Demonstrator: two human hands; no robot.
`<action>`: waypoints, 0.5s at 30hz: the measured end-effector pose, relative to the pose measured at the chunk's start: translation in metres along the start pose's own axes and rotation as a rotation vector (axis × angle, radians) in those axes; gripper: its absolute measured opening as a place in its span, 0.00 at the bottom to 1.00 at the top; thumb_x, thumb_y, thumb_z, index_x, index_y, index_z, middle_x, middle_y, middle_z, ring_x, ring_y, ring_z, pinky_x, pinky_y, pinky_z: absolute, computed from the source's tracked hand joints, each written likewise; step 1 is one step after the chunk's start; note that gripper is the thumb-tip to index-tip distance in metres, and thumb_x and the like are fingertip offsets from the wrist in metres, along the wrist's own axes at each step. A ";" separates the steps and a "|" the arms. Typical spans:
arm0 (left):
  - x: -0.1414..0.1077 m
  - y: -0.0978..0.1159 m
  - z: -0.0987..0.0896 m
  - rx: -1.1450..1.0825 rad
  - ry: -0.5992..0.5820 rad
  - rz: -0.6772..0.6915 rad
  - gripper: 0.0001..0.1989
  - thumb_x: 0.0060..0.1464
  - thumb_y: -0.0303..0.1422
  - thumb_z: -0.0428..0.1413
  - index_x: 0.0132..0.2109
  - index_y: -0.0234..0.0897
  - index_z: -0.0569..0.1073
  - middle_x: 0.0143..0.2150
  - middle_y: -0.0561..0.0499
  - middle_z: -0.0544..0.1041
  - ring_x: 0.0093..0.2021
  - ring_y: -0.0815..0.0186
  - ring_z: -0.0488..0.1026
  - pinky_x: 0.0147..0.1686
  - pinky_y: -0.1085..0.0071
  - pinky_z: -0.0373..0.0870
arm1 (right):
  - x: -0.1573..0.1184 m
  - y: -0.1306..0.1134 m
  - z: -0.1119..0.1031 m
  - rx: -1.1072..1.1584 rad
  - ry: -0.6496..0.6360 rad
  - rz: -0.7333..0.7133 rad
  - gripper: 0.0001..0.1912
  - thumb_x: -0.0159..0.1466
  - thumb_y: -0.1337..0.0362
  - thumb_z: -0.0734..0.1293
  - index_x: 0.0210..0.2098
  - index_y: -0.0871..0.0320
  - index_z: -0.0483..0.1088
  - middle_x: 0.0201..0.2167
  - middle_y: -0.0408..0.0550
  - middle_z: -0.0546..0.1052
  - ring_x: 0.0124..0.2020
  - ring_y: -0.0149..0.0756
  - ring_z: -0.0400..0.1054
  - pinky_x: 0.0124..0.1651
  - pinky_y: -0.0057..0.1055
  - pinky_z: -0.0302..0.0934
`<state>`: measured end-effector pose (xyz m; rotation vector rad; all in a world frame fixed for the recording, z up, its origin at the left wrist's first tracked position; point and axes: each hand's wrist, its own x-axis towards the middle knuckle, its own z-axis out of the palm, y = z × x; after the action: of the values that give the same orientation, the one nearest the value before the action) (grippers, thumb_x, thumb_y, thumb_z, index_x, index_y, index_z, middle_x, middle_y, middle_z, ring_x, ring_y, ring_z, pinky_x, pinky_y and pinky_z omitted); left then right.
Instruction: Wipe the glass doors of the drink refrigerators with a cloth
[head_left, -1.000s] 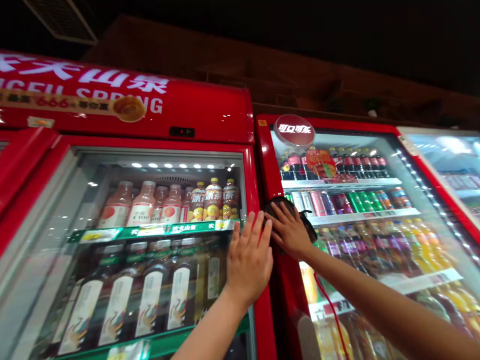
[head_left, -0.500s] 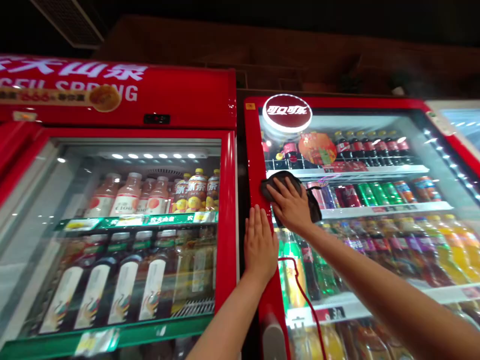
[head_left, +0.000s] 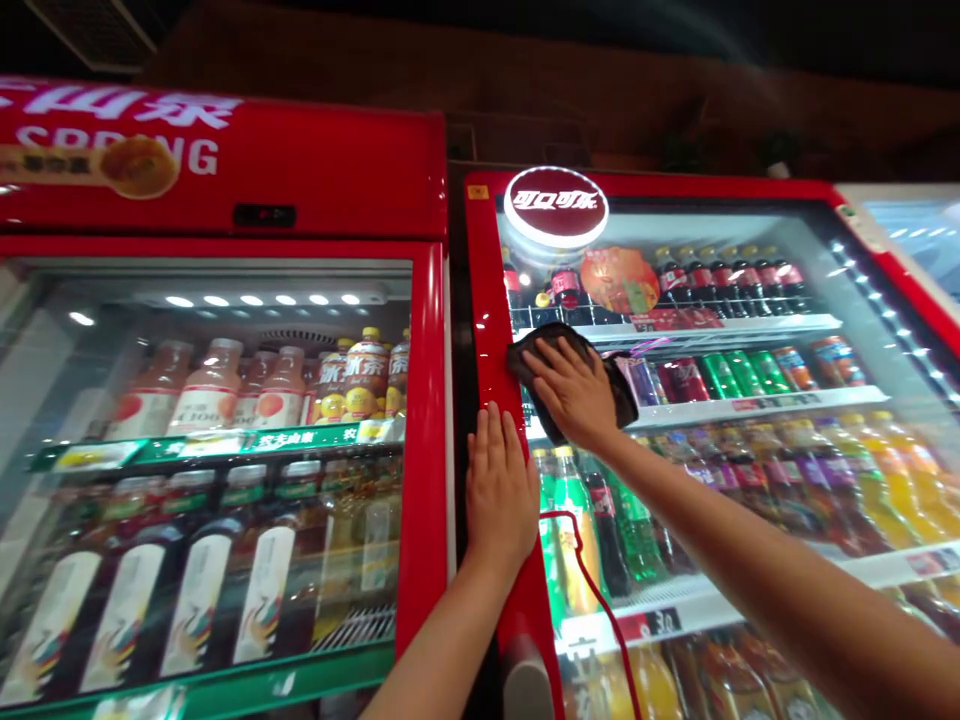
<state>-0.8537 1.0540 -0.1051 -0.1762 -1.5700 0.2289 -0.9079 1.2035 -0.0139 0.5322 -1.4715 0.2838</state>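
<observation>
My right hand [head_left: 574, 392] lies with fingers spread on a black cloth [head_left: 553, 345], pressing it to the glass door of the red drinks fridge [head_left: 489, 330]. The cloth is bunched, and part of it hangs out to the right of the hand. My left hand [head_left: 501, 490] rests flat on the red left frame of the same fridge, fingers stretched upward and close together. It holds nothing. Just above the cloth shines a round lit sign [head_left: 556, 207] with white lettering.
A second red fridge [head_left: 427, 400] stands to the left, across a narrow dark gap, with bottles on its shelves. Behind the right fridge's glass are rows of bottles [head_left: 750, 460] and cans [head_left: 724, 378]. A red line [head_left: 604, 590] curves down the door below my hands.
The whole view has shifted, so both fridges appear farther left and slightly higher. Against the door, my right hand and the cloth have slid slightly right. My left hand stays on the frame.
</observation>
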 end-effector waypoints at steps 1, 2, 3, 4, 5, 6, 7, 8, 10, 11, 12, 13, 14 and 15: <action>0.000 0.000 0.000 0.009 -0.004 -0.010 0.39 0.68 0.30 0.43 0.73 0.31 0.25 0.76 0.35 0.42 0.76 0.53 0.40 0.71 0.49 0.53 | 0.009 -0.013 0.001 0.014 -0.026 -0.069 0.25 0.75 0.53 0.50 0.69 0.37 0.56 0.72 0.35 0.58 0.73 0.43 0.48 0.72 0.55 0.41; -0.001 0.001 0.001 0.019 -0.010 -0.019 0.39 0.68 0.30 0.43 0.73 0.30 0.25 0.76 0.35 0.42 0.76 0.53 0.39 0.71 0.49 0.52 | 0.023 -0.023 0.001 0.024 -0.048 -0.126 0.25 0.75 0.52 0.50 0.69 0.37 0.57 0.72 0.35 0.57 0.74 0.43 0.47 0.72 0.55 0.41; -0.001 0.001 0.000 0.029 -0.018 -0.026 0.39 0.67 0.29 0.43 0.73 0.29 0.25 0.76 0.35 0.42 0.76 0.54 0.39 0.71 0.50 0.52 | 0.039 -0.030 0.001 0.029 -0.065 -0.168 0.25 0.75 0.52 0.50 0.69 0.36 0.57 0.73 0.34 0.56 0.74 0.44 0.46 0.72 0.55 0.41; -0.002 0.001 0.000 0.036 -0.025 -0.030 0.39 0.67 0.29 0.43 0.73 0.29 0.25 0.76 0.35 0.42 0.76 0.54 0.39 0.71 0.50 0.52 | 0.056 -0.032 0.002 0.031 -0.075 -0.194 0.25 0.75 0.51 0.50 0.69 0.36 0.58 0.73 0.34 0.56 0.74 0.44 0.45 0.71 0.55 0.41; -0.002 0.001 0.000 0.041 -0.032 -0.031 0.39 0.67 0.29 0.43 0.73 0.29 0.25 0.76 0.35 0.42 0.76 0.54 0.39 0.71 0.50 0.53 | 0.072 -0.030 0.002 0.031 -0.080 -0.202 0.25 0.74 0.51 0.51 0.69 0.36 0.58 0.73 0.34 0.55 0.74 0.45 0.45 0.71 0.55 0.42; -0.003 0.001 -0.001 0.042 -0.038 -0.029 0.40 0.67 0.29 0.43 0.73 0.28 0.25 0.76 0.35 0.42 0.76 0.53 0.38 0.71 0.50 0.54 | 0.086 -0.024 0.003 0.030 -0.079 -0.187 0.25 0.74 0.51 0.51 0.69 0.37 0.58 0.73 0.35 0.55 0.74 0.45 0.45 0.71 0.55 0.42; -0.003 0.001 -0.001 0.041 -0.041 -0.027 0.40 0.67 0.29 0.44 0.73 0.28 0.25 0.76 0.35 0.43 0.76 0.53 0.38 0.71 0.50 0.55 | 0.095 -0.015 0.003 0.030 -0.069 -0.147 0.25 0.74 0.51 0.51 0.69 0.39 0.57 0.73 0.36 0.55 0.74 0.46 0.45 0.70 0.55 0.43; -0.004 0.001 -0.001 0.039 -0.041 -0.024 0.40 0.67 0.30 0.44 0.73 0.28 0.25 0.76 0.35 0.43 0.76 0.53 0.38 0.70 0.50 0.55 | 0.098 -0.006 0.005 0.029 -0.048 -0.083 0.26 0.74 0.51 0.51 0.69 0.40 0.57 0.73 0.38 0.56 0.74 0.46 0.45 0.70 0.56 0.43; -0.004 0.001 -0.002 0.030 -0.035 -0.019 0.39 0.68 0.30 0.43 0.73 0.28 0.25 0.76 0.35 0.44 0.76 0.53 0.38 0.70 0.50 0.57 | 0.089 0.010 0.007 0.020 0.024 0.084 0.27 0.74 0.51 0.52 0.69 0.44 0.58 0.72 0.43 0.58 0.73 0.48 0.47 0.69 0.58 0.43; -0.004 0.001 -0.002 0.024 -0.029 -0.020 0.39 0.68 0.30 0.43 0.73 0.28 0.25 0.76 0.35 0.44 0.76 0.53 0.39 0.70 0.50 0.57 | 0.077 0.014 0.007 0.009 0.065 0.160 0.27 0.74 0.52 0.52 0.69 0.46 0.59 0.72 0.45 0.59 0.73 0.50 0.48 0.69 0.58 0.44; -0.004 0.001 -0.003 0.016 -0.021 -0.021 0.39 0.68 0.30 0.43 0.73 0.28 0.25 0.76 0.35 0.45 0.76 0.53 0.40 0.70 0.50 0.57 | 0.062 0.014 0.007 -0.004 0.097 0.206 0.27 0.73 0.52 0.52 0.69 0.46 0.59 0.71 0.47 0.60 0.72 0.51 0.49 0.69 0.59 0.44; -0.003 0.001 -0.003 0.006 -0.012 -0.023 0.39 0.68 0.30 0.43 0.73 0.29 0.25 0.76 0.35 0.45 0.75 0.53 0.41 0.70 0.50 0.57 | 0.047 0.012 0.007 -0.019 0.110 0.213 0.27 0.73 0.52 0.52 0.69 0.46 0.59 0.71 0.47 0.61 0.72 0.51 0.50 0.69 0.58 0.44; -0.002 0.001 -0.004 -0.003 -0.004 -0.024 0.40 0.68 0.30 0.44 0.73 0.29 0.25 0.75 0.35 0.46 0.75 0.53 0.42 0.70 0.49 0.57 | 0.033 0.006 0.005 -0.032 0.103 0.184 0.27 0.73 0.52 0.52 0.69 0.45 0.59 0.71 0.46 0.61 0.72 0.51 0.50 0.69 0.57 0.44; -0.001 0.001 -0.004 -0.009 0.006 -0.023 0.40 0.68 0.30 0.45 0.73 0.30 0.26 0.75 0.35 0.46 0.75 0.52 0.43 0.70 0.48 0.56 | 0.022 0.000 0.004 -0.043 0.080 0.131 0.26 0.73 0.52 0.52 0.69 0.43 0.59 0.71 0.44 0.60 0.72 0.49 0.50 0.69 0.56 0.44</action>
<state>-0.8492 1.0544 -0.1065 -0.1651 -1.5663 0.2031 -0.9092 1.1987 0.0076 0.3863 -1.4342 0.3712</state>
